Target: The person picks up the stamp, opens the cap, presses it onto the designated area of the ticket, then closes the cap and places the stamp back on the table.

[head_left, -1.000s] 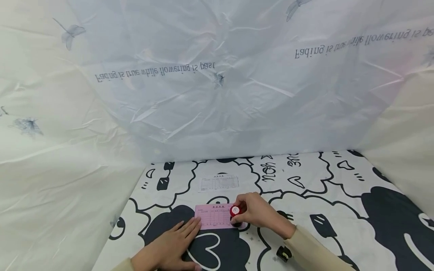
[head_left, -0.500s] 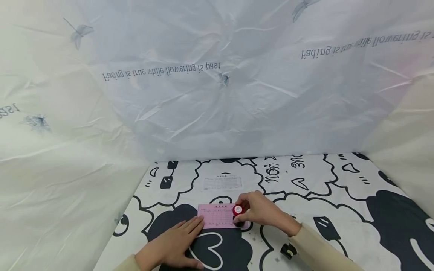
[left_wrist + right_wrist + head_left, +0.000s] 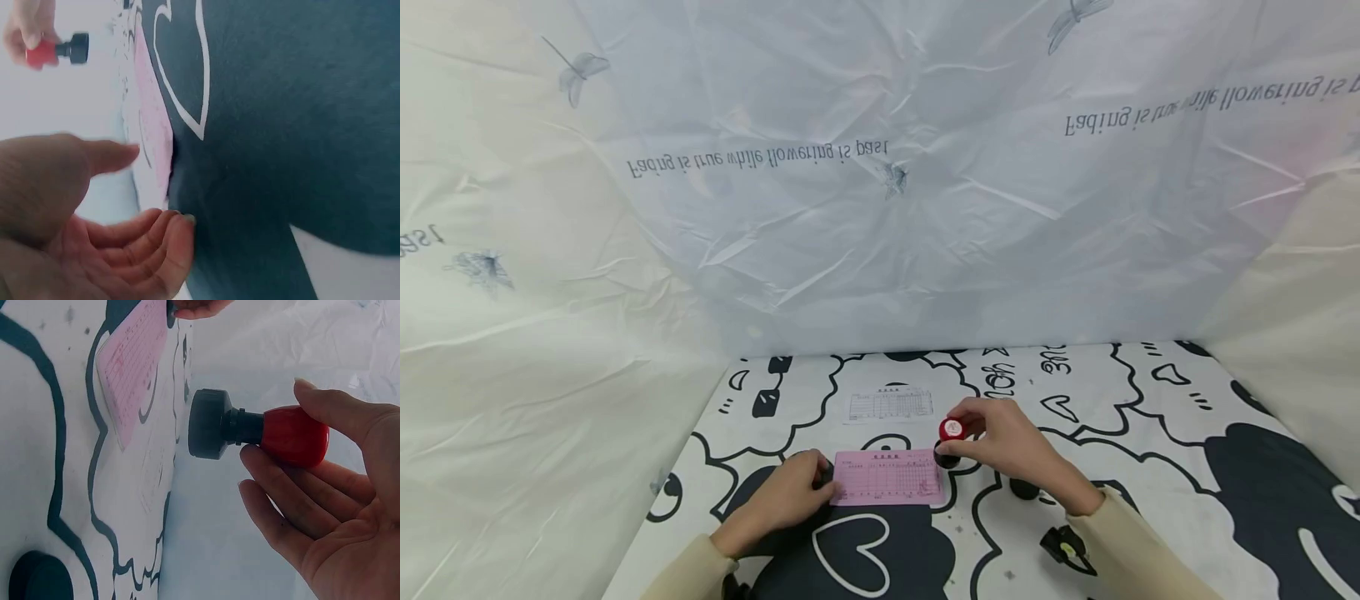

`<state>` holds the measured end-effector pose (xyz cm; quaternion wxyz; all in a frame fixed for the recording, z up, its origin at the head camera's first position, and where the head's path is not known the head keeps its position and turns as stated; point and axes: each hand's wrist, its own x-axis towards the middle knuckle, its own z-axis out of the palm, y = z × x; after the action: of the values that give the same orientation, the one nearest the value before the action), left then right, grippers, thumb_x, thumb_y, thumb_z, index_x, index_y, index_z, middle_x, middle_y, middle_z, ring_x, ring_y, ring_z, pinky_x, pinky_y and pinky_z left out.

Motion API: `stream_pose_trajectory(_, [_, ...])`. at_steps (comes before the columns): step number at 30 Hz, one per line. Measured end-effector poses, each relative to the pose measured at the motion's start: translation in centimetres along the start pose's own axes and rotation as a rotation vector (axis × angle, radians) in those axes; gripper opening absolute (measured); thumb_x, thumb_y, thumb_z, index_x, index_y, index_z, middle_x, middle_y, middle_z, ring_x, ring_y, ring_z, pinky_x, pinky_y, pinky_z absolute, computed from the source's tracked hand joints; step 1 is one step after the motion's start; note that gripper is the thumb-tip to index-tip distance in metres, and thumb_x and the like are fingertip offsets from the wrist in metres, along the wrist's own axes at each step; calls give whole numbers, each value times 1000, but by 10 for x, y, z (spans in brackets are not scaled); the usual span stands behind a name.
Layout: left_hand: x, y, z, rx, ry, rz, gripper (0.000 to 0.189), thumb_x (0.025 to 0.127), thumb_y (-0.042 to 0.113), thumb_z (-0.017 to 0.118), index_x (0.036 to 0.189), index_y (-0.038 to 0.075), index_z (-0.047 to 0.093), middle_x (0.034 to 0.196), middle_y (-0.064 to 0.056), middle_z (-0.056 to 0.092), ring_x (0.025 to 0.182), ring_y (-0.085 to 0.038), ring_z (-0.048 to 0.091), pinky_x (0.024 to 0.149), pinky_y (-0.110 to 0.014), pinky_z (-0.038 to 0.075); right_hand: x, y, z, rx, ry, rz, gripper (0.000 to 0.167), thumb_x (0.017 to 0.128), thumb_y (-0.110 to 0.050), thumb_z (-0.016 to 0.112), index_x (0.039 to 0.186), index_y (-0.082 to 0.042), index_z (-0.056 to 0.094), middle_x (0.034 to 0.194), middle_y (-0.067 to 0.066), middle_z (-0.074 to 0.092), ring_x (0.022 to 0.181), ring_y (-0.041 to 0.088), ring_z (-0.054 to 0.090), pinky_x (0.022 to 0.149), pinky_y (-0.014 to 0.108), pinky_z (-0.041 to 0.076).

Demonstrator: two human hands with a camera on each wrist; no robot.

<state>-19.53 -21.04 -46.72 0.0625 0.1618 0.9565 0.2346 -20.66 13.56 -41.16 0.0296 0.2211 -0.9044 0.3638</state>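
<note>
A person's right hand (image 3: 1000, 433) holds a stamp (image 3: 294, 437) with a red handle and a black base, thumb on one side of the handle and fingers on the other, pinching it. Half a second ago the stamp stood on the right end of a pink pad of printed forms (image 3: 883, 477); now it is up off the paper, past the pad's far right corner. A reddish mark (image 3: 929, 485) shows near the pad's lower right corner, where the stamp was. The left hand (image 3: 782, 496) has changed too: its fingers lay flat across the pad's left edge, and now they curve loosely, apart from the thumb, beside that edge. Whether the thumb touches the paper, I cannot tell. The pad lies on a black-and-white tablecloth (image 3: 1168, 492), with a white printed sheet (image 3: 889, 406) behind it.
</note>
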Motion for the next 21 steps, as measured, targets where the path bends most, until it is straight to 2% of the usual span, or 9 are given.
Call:
stream_pose_trajectory(3, [9, -3, 0, -108, 10, -98, 23, 93, 24, 77, 97, 2, 70, 71, 1, 57, 61, -12, 50, 54, -24, 38, -1, 2, -1, 1, 5, 11, 32, 82, -36, 91, 105, -19, 77, 94, -10, 76, 84, 3, 69, 73, 22, 56])
stream_pose_trajectory(6, [17, -6, 0, -163, 4, -148, 23, 92, 26, 77, 83, 5, 75, 63, 5, 51, 56, -10, 46, 52, -23, 32, -1, 3, -1, 8, 3, 6, 32, 82, -37, 91, 104, -18, 77, 94, -9, 77, 84, 3, 69, 74, 22, 57])
stream_pose_trajectory(10, [25, -9, 2, -172, 16, -164, 26, 91, 28, 80, 71, 11, 79, 56, 9, 47, 53, -8, 42, 50, -22, 29, -1, 3, 0, 4, 3, -5, 31, 82, -36, 91, 103, -19, 77, 94, -8, 77, 83, 3, 70, 73, 22, 57])
stream_pose_trajectory(16, [29, -9, 6, -171, 36, -198, 20, 87, 24, 85, 72, 12, 78, 60, 7, 57, 57, -10, 50, 52, -23, 35, -2, 3, 0, 1, -5, 18, 31, 83, -37, 90, 105, -19, 77, 95, -9, 76, 86, 4, 70, 76, 23, 58])
stream_pose_trajectory(21, [27, -7, 7, -193, 42, -209, 21, 87, 19, 83, 69, 11, 76, 60, 7, 56, 56, -11, 49, 52, -25, 35, -2, 6, 0, 12, 5, 33, 33, 84, -38, 89, 107, -18, 76, 97, -7, 77, 87, 5, 71, 79, 28, 61])
